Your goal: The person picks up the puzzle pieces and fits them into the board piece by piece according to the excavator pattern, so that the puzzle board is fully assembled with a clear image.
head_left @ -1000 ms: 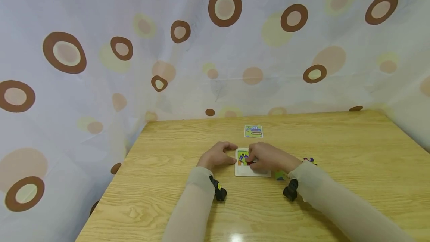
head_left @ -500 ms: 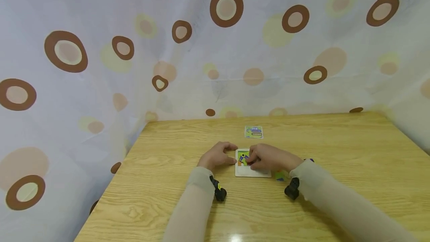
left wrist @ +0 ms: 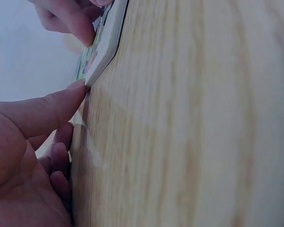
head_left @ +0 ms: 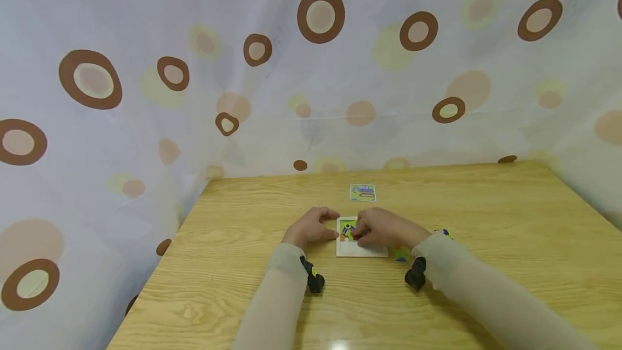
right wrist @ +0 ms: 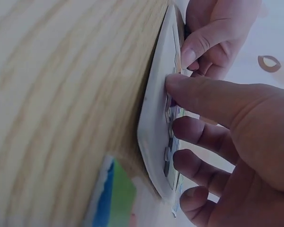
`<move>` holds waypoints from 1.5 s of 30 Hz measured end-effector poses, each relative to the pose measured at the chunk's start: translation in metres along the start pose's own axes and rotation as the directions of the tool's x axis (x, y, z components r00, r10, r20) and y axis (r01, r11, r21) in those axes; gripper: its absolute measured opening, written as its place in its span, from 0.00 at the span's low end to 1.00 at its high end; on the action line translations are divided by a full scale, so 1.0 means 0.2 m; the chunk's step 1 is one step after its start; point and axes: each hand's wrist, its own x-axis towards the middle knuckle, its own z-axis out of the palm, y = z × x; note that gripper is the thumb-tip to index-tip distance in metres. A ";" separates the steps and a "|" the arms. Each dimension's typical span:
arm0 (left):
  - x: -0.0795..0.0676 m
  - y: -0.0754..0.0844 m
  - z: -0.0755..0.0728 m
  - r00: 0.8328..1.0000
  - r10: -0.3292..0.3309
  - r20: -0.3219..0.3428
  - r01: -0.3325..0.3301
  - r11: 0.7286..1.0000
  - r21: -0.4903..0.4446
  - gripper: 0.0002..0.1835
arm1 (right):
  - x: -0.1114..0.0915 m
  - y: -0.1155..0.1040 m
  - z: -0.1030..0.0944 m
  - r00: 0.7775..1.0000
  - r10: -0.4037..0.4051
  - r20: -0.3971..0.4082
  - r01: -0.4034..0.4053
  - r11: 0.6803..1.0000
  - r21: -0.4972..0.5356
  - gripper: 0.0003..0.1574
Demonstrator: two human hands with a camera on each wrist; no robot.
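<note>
A white-framed jigsaw tray (head_left: 362, 251) lies flat on the table, its far part filled with green, orange and purple pieces. My left hand (head_left: 311, 227) rests at its left side, thumb and index finger spread along the edge. In the left wrist view, the left thumb (left wrist: 52, 106) touches the tray's corner. My right hand (head_left: 389, 228) is over the tray with bent fingers. In the right wrist view, its thumb (right wrist: 203, 97) presses at a purple puzzle piece (right wrist: 173, 102), mostly hidden beneath it. The right hand covers much of the assembled picture.
A picture card (head_left: 363, 192) showing an excavator lies beyond the tray. A green and blue puzzle piece (head_left: 402, 254) lies right of the tray, near the right wrist. More dark pieces (head_left: 443, 233) sit partly hidden behind the right sleeve. A patterned curtain (head_left: 359, 139) hangs behind the table.
Both hands stay almost in place at the tray; the right fingers shift only slightly. The whole head view has moved a little.
</note>
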 end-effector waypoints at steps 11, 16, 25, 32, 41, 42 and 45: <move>0.02 -0.01 0.00 1.000 0.017 0.005 -0.017 1.000 -0.002 0.24 | -0.02 0.03 -0.01 0.999 0.034 -0.040 -0.027 0.987 0.159 0.15; 0.02 0.01 -0.01 1.000 0.006 0.002 -0.006 1.000 0.004 0.24 | -0.06 0.05 -0.03 0.997 0.045 -0.059 -0.030 0.972 0.232 0.15; 0.02 0.01 -0.01 1.000 0.009 0.005 -0.009 1.000 0.009 0.25 | -0.16 0.07 -0.07 0.987 0.010 -0.159 0.035 0.959 0.280 0.14; 0.02 0.00 0.00 1.000 -0.001 -0.006 0.001 1.000 -0.003 0.25 | -0.26 0.11 -0.08 0.976 0.029 -0.214 0.040 0.951 0.308 0.23; 0.02 -0.02 0.01 1.000 -0.003 0.001 0.003 1.000 -0.008 0.25 | -0.40 0.19 -0.08 0.962 0.085 -0.259 -0.001 0.952 0.306 0.26; 0.02 -0.02 0.01 1.000 -0.003 0.001 0.003 1.000 -0.010 0.25 | -0.42 0.20 -0.08 0.960 0.089 -0.264 -0.005 0.953 0.302 0.26; 0.01 -0.02 0.01 1.000 -0.001 -0.001 0.001 1.000 -0.013 0.25 | -0.47 0.22 -0.09 0.955 0.098 -0.280 -0.011 0.955 0.295 0.25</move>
